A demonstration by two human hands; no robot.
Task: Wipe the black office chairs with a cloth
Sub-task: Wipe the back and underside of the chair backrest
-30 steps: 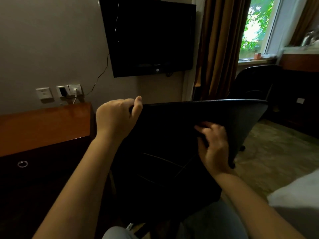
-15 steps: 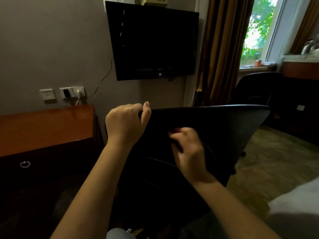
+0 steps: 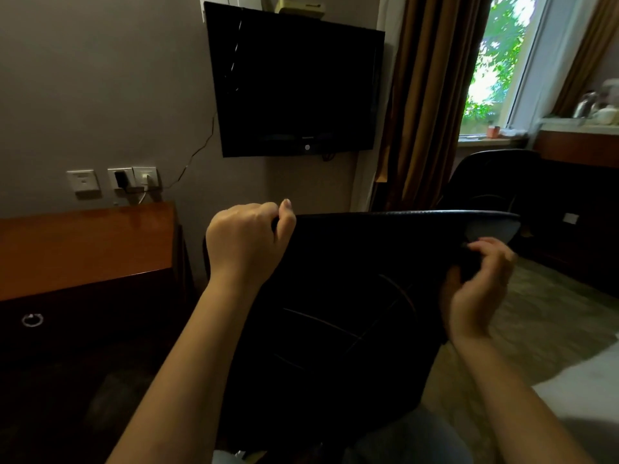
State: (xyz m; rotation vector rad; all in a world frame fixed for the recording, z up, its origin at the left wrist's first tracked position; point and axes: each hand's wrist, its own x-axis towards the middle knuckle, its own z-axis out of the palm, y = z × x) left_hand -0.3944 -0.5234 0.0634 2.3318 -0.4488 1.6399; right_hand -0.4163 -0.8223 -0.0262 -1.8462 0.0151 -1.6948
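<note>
Desk: a wooden desk [image 3: 83, 242] is seen at far left, set against the wall.
Sockets: wall sockets [image 3: 117, 180] are mounted just above the desk, and two have plugs fitted.
Left hand: the left hand [image 3: 246, 242] is clamped on the top left corner of the backrest, with the fingers curled round the upper edge and the thumb tip raised.
Television: a dark television [image 3: 294, 82] is fixed to the wall above the chair.
Chair: the black office chair [image 3: 351, 296] is placed dead centre, close in front of the person, with its backrest held between the two hands.
Curtain: a brown curtain [image 3: 425, 95] is hung behind the chair, beside the window.
Right hand: the right hand [image 3: 479, 289] is caught at the backrest's right edge, just under the top corner. The fingers are curled and blurred.
Cloth: a dark cloth [image 3: 469, 269] is bunched between those fingers and the thumb, against the chair's edge. Its outline is lost in the black.
Second chair: another black chair [image 3: 492, 179] is parked behind, below the sill.
Window: green leaves are shown through the window [image 3: 495, 61].
</note>
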